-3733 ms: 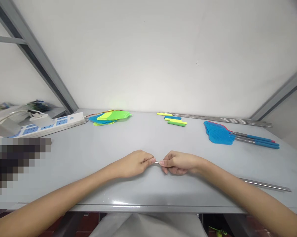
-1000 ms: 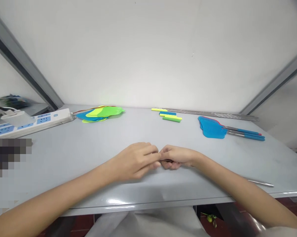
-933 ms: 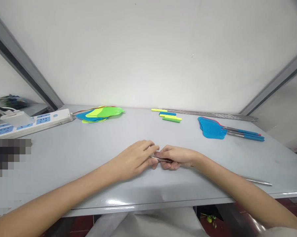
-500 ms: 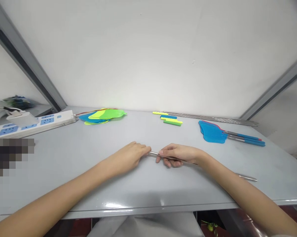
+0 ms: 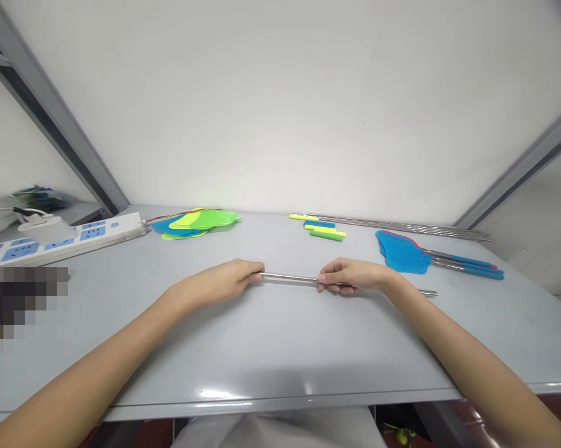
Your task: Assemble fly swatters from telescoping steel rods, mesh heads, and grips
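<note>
Between my two hands a thin metal rod [image 5: 290, 279] is held nearly level, just over the grey table [image 5: 262, 348]. My left hand [image 5: 236, 277] is closed on its left end, which the fingers hide. Farther right, my right hand [image 5: 348, 275] pinches the rod between thumb and fingers. The rod passes behind my right wrist, and its right end shows beyond the forearm. Behind the hands lie several yellow, blue and green plastic handle sleeves [image 5: 326, 236]. Blue fly swatters [image 5: 404, 253] with metal shafts and blue grips rest to the right.
Loose fly swatter heads [image 5: 210, 219], green, yellow and blue, are piled at the back left. A white power strip [image 5: 126, 227] with plugs is beside them. Several metal rods [image 5: 402, 228] lie along the back wall [image 5: 280, 124]. The table's front edge [image 5: 271, 404] is close to me.
My hands have moved apart, the left one leftward and the right one slightly rightward, and both are farther from the front edge. More rod shows between them, and it lies more level.
</note>
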Tool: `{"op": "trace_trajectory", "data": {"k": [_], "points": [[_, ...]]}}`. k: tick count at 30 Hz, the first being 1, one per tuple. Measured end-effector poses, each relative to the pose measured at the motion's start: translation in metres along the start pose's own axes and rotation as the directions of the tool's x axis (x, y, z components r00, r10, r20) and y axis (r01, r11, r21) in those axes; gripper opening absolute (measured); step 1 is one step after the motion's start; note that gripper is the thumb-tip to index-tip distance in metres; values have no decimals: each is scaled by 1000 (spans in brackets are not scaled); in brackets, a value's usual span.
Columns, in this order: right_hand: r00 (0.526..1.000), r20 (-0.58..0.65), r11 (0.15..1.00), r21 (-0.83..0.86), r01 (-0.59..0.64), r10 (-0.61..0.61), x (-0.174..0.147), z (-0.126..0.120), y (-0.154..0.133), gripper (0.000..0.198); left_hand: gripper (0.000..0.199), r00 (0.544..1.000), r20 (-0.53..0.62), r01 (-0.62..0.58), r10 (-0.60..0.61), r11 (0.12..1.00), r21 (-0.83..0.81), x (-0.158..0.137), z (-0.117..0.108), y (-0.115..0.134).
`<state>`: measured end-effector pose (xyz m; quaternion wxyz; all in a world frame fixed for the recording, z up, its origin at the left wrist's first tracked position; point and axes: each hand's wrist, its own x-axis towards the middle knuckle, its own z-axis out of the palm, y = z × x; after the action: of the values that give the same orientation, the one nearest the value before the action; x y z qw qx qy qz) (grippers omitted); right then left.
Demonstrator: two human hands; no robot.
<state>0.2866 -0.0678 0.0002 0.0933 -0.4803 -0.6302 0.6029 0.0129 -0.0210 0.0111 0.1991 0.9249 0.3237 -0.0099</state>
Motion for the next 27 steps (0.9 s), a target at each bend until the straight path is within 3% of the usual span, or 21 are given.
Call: {"op": "trace_trajectory", "data": {"k": [9, 27], "points": [[998, -35, 998, -37, -52, 50, -2, -9, 4, 39, 32, 998, -53, 37, -35, 998, 47, 1, 1, -10], [998, -46, 992, 121, -26, 32, 2, -13, 12, 45, 36, 997, -76, 33, -27, 996, 78, 3, 3, -12]]}}
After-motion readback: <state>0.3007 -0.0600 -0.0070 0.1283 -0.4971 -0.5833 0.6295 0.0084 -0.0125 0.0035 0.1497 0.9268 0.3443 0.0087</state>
